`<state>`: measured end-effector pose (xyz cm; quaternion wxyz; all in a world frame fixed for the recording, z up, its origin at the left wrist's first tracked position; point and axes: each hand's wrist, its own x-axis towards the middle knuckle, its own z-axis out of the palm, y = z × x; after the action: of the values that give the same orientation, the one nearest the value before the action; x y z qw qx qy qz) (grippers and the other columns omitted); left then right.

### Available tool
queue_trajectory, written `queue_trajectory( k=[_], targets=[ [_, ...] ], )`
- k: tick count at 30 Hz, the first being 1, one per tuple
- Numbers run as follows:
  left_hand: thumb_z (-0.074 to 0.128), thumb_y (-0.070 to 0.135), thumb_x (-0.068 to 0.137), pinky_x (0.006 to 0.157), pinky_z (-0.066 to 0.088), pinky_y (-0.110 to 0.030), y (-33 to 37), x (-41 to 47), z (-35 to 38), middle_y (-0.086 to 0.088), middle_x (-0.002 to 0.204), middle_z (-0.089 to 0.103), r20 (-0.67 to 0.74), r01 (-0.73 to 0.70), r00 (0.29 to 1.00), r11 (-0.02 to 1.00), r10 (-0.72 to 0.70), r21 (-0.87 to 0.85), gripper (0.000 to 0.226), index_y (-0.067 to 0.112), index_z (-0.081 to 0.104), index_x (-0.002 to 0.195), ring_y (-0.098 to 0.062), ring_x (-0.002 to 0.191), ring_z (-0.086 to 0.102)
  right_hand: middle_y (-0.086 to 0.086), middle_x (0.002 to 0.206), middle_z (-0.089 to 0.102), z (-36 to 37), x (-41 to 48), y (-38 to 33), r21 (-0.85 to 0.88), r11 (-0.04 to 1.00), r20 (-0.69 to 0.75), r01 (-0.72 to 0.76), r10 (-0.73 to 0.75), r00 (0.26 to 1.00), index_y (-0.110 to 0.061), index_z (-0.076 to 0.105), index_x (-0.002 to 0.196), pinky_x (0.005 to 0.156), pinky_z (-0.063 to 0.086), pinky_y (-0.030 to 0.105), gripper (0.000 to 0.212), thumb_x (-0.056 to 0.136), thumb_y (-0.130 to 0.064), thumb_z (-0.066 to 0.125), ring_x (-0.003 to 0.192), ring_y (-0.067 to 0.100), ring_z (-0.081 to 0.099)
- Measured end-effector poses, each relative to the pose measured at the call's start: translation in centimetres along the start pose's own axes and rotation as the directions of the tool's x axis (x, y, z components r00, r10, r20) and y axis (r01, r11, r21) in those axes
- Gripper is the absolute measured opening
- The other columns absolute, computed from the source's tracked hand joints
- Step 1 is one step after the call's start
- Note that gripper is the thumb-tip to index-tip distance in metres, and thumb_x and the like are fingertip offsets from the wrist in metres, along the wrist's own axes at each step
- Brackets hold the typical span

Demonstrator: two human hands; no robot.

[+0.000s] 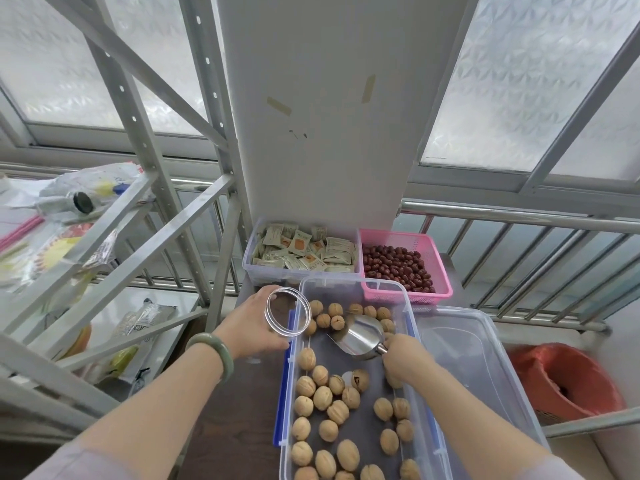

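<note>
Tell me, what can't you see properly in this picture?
Head view:
- Handle of the scoop: covered by the right hand gripping it.
- Base of the clear jar: behind the left hand.
- Near end of the walnut bin: cut off by the bottom edge.
- Writing on the packets: too small to read.
- Inside the red bag: too dark.

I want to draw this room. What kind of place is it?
Probably a snack storage or packing corner beside frosted windows: a clear bin of walnuts, a pink basket of red dates, and metal shelving.
</note>
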<state>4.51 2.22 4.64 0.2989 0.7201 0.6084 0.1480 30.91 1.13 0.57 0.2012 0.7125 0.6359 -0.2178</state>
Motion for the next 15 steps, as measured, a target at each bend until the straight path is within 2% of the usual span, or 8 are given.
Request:
queue_trajectory(
  k=[1,5,8,10,13,15],
  targets=[
    [0.081,0.031,0.059,0.094,0.040,-0.024,0.0,0.0,0.0,0.007,0.136,0.045,-0.004,-0.001,1.000,1.000,0.001,-0.005,0.096,0.025,0.029,0.139,-0.010,0.114,0.049,0.014,0.124,0.060,0.0,0.4,0.0,0.019,1.000,-0.018,0.006,-0.005,1.000,-0.006,0.061,0.096,0.092,0.049,0.034,0.022,0.091,-0.004,0.041,0.115,0.030,0.058],
    [0.081,0.032,0.059,0.093,0.040,-0.024,-0.1,-0.1,0.1,0.007,0.136,0.045,-0.009,0.011,1.000,1.000,-0.011,-0.021,0.095,0.027,0.029,0.139,-0.011,0.113,0.050,0.013,0.125,0.061,0.3,1.9,0.0,0.138,0.990,-0.032,0.003,0.002,0.999,-0.004,0.060,0.119,0.092,0.049,0.033,0.033,0.093,-0.006,0.040,0.115,0.030,0.058],
    [0.082,0.030,0.061,0.096,0.036,-0.022,-0.1,-0.1,0.3,0.006,0.138,0.044,-0.015,0.012,1.000,0.999,-0.012,-0.032,0.096,0.025,0.028,0.140,-0.009,0.119,0.045,0.011,0.110,0.066,1.3,3.1,0.0,0.239,0.971,-0.033,0.008,0.000,0.999,-0.010,0.065,0.110,0.076,0.048,0.030,0.027,0.092,-0.010,0.045,0.103,0.028,0.062],
    [0.082,0.028,0.061,0.097,0.033,-0.020,0.0,-0.3,0.5,0.008,0.137,0.043,-0.033,0.013,0.999,0.999,-0.015,-0.045,0.094,0.024,0.029,0.140,-0.007,0.120,0.043,0.007,0.095,0.064,1.8,3.7,-0.3,0.295,0.955,-0.037,0.043,-0.033,0.999,-0.014,0.065,0.102,0.070,0.045,0.028,0.022,0.092,-0.011,0.045,0.094,0.026,0.062],
    [0.082,0.023,0.062,0.094,0.032,-0.017,0.2,-0.6,0.6,0.013,0.128,0.043,-0.060,0.010,0.998,0.997,-0.015,-0.077,0.090,0.024,0.033,0.138,-0.005,0.113,0.045,0.005,0.085,0.058,2.2,4.1,-1.2,0.382,0.922,-0.038,0.065,-0.055,0.998,-0.012,0.065,0.105,0.067,0.046,0.030,0.023,0.092,-0.011,0.046,0.079,0.021,0.055],
    [0.081,0.021,0.063,0.092,0.032,-0.017,0.3,-0.8,0.6,0.018,0.123,0.039,-0.060,0.010,0.998,0.997,-0.014,-0.074,0.088,0.025,0.033,0.137,-0.004,0.108,0.045,0.005,0.086,0.058,2.5,4.5,-1.8,0.456,0.888,-0.014,0.052,-0.052,0.999,-0.012,0.065,0.107,0.075,0.052,0.033,0.022,0.092,-0.013,0.048,0.080,0.020,0.055]
  ],
)
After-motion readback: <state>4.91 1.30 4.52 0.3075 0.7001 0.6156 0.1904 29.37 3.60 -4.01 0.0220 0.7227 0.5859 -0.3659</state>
